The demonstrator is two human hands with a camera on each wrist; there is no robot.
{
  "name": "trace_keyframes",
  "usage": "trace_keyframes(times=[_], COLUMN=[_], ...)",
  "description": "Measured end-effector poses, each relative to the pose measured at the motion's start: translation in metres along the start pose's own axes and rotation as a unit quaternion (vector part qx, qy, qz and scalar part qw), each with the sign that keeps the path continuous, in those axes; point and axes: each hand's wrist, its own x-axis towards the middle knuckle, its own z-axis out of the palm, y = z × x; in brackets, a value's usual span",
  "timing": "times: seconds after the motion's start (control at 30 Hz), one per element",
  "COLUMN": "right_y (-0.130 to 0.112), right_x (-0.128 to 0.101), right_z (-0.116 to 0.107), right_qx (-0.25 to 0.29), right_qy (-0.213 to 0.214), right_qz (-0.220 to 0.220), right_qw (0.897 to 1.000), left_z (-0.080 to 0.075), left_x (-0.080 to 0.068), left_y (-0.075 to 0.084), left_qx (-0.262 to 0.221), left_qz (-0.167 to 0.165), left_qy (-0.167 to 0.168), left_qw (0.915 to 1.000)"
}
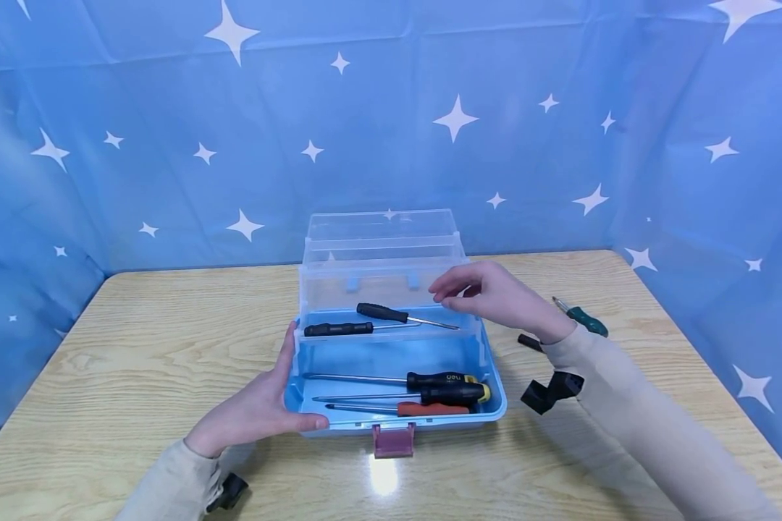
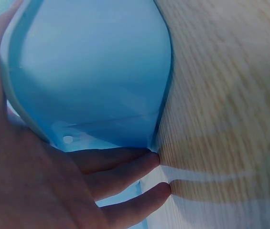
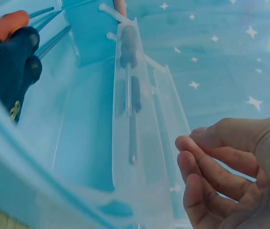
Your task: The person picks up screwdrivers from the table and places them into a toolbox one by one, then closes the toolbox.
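Head view shows the left hand (image 1: 261,407) gripping the left end of a light-blue plastic toolbox (image 1: 378,356); the right hand (image 1: 489,295), empty with fingers loosely bent, hovers near the right end of its translucent tray (image 3: 149,143). Just left of that hand, two black-handled screwdrivers (image 1: 383,312) lie in the tray; nearer, two black-and-yellow-handled screwdrivers (image 1: 452,394), one bearing yellow lettering (image 1: 454,378) too small to read surely, lie beside an orange-red-handled screwdriver (image 1: 433,409).

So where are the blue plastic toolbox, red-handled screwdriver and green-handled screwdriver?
Blue plastic toolbox (image 1: 384,357): head view, its bare floor.
Red-handled screwdriver (image 1: 433,409): head view, its handle.
Green-handled screwdriver (image 1: 588,321): head view, its handle.
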Motion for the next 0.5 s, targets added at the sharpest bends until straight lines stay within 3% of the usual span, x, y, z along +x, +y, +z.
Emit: trace_keyframes(times=[0.5], right_y=[0.010], right_x=[-0.032], right_z=[-0.016], right_qx=[-0.009], right_qy=[0.029], right_qz=[0.031], right_qw=[0.999], left_z=[0.000], left_x=[0.001], left_y=[-0.001], left_qx=[0.017], left_qz=[-0.012], left_qy=[0.002], left_qw=[0.9998])
